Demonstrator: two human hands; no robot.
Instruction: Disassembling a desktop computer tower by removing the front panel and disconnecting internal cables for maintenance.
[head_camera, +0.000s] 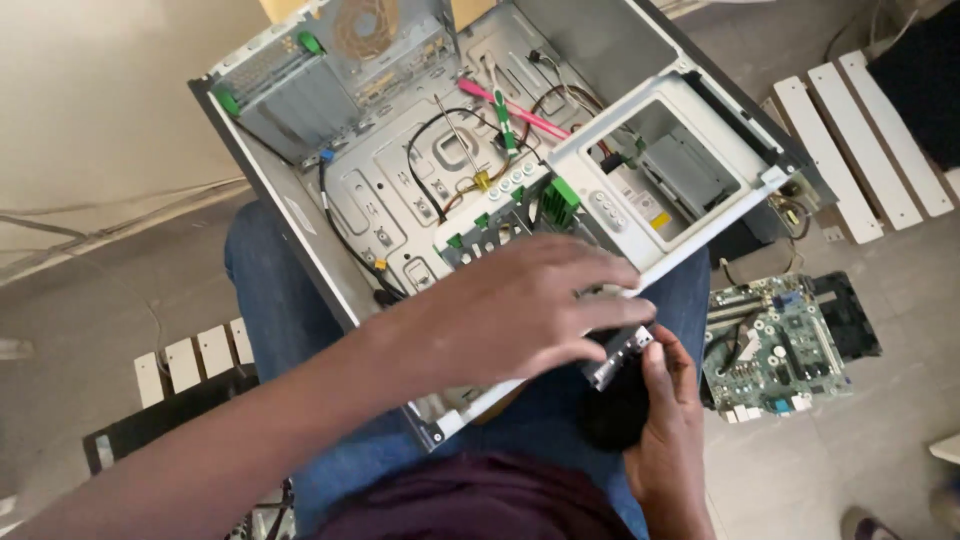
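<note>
A: Head view: where does the open computer case (400, 190) sit?
B: Across the person's lap, its side panel off, cables showing.
A: And both hands?
B: The left hand (520, 305) curls over a small black metal-edged part (620, 350) at the case's lower edge; the right hand (668, 420) grips that part from below. A green circuit board (775, 345) lies on the floor.

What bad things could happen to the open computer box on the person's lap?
The computer case rests tilted on the person's knees, so it might slide off. The left hand and right hand work together at a small metal part on the case's edge, where thin metal could scratch fingers. A green circuit board lies on the floor beside the leg and could get stepped on.
</note>
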